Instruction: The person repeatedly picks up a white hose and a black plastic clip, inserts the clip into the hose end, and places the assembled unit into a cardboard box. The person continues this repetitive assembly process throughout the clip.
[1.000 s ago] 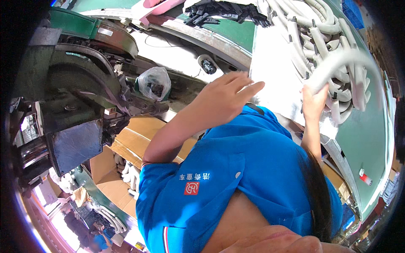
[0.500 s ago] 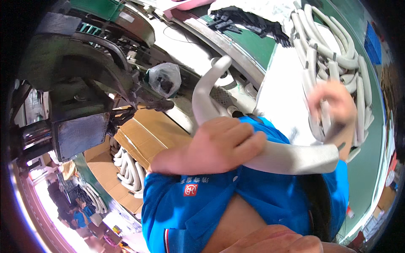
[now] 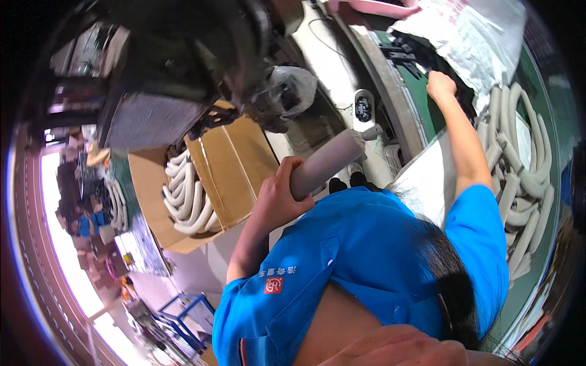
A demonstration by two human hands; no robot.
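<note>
A pale grey, foam-covered curved tube sits in my left hand, whose fingers and thumb are wrapped round it in front of my chest. The tube points away from me, its far end bending to the right. My right arm is stretched far forward. At its end, my right hand is closed by a pile of black plastic parts beside a white plastic bag. What its fingers grip, if anything, is hidden.
A heap of similar grey tubes lies on the green table at the right. On the left, a cardboard box holds more tubes below a dark machine. A clear bag hangs near the machine. A pink tub stands at the far edge.
My right hand has gone from beside the tube heap forward to the black parts. My left hand has moved left and lower, turning the tube from crosswise to pointing away from me.
</note>
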